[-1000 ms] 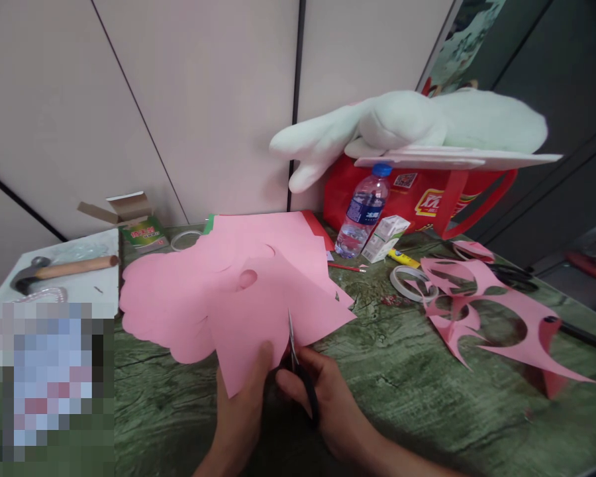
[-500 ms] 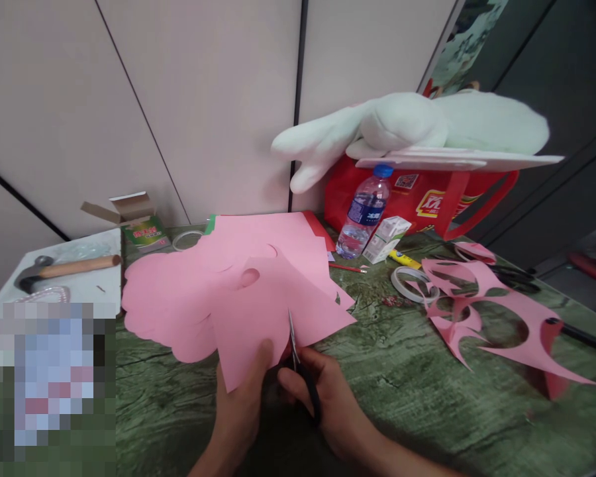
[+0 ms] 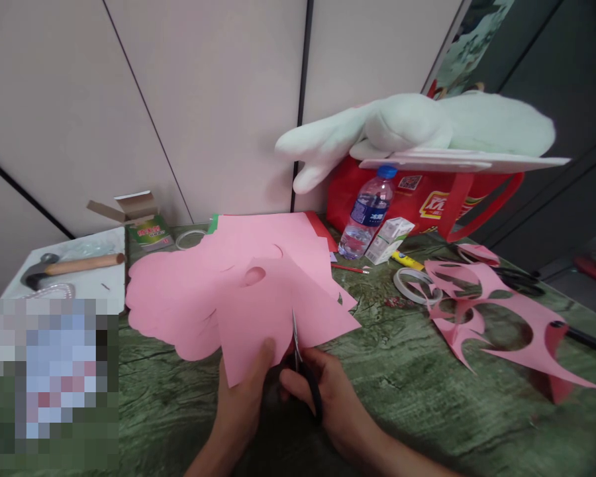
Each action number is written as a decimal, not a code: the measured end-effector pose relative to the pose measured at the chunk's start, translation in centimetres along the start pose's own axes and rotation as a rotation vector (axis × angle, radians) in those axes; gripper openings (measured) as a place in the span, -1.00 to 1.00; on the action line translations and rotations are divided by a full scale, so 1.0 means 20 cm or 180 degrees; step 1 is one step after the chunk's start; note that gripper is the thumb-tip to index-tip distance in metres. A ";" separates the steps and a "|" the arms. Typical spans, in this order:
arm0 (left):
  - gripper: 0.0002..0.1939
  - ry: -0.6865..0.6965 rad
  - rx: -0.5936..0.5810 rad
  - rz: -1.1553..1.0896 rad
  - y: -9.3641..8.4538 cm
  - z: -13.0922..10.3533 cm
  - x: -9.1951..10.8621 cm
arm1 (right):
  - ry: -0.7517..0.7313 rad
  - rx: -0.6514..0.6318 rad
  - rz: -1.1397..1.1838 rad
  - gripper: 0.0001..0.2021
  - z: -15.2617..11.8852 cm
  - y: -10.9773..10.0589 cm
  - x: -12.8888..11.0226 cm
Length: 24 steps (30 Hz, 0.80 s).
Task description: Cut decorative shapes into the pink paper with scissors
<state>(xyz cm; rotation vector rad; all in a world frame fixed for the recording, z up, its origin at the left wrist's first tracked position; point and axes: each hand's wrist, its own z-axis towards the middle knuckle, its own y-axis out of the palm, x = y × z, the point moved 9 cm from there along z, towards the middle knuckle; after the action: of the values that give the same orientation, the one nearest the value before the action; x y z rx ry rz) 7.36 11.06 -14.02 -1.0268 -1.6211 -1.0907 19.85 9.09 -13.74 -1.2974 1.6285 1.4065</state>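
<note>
My left hand [image 3: 246,391] pinches the lower edge of a pink paper sheet [image 3: 253,324], thumb on top and fingers hidden beneath. In my right hand [image 3: 322,391] is a pair of black-handled scissors [image 3: 310,387], closed in the grip with fingers through the handles. Their blades point away from me and sit in a cut running up from the sheet's near edge. An oval hole shows in the sheet's middle. To the left and underneath lies scallop-edged pink paper [image 3: 166,298], with more pink sheets [image 3: 268,228] behind.
Pink paper offcuts [image 3: 521,311] and a tape roll [image 3: 410,286] lie at right. Behind stand a water bottle [image 3: 370,212], a small carton [image 3: 390,240] and a red bag [image 3: 437,205] under a white plush toy [image 3: 427,126]. A hammer [image 3: 79,266] rests on a white board at left.
The whole view has shifted slightly to the right. The scissors remain in the cut, with both hands keeping nearly the same hold on the paper and scissors.
</note>
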 end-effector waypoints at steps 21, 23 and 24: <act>-0.62 0.0175 0.0008 -0.0022 0.01 0.01 0.04 | 0.0036 0.0076 0.0030 -0.58 0.02 -0.03 0.04; -0.64 0.0181 -0.0004 -0.0033 0.01 0.01 0.04 | 0.0030 0.0057 -0.0004 -0.55 0.02 -0.02 0.04; -0.64 0.0168 -0.0010 -0.0058 0.01 0.01 0.04 | 0.0027 0.0047 -0.0010 -0.54 0.02 -0.02 0.04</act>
<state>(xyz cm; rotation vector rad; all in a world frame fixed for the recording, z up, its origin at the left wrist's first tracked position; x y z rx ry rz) 7.29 11.40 -13.24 -0.9791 -1.5898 -1.1236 19.98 9.17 -14.76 -1.2988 1.6389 1.3861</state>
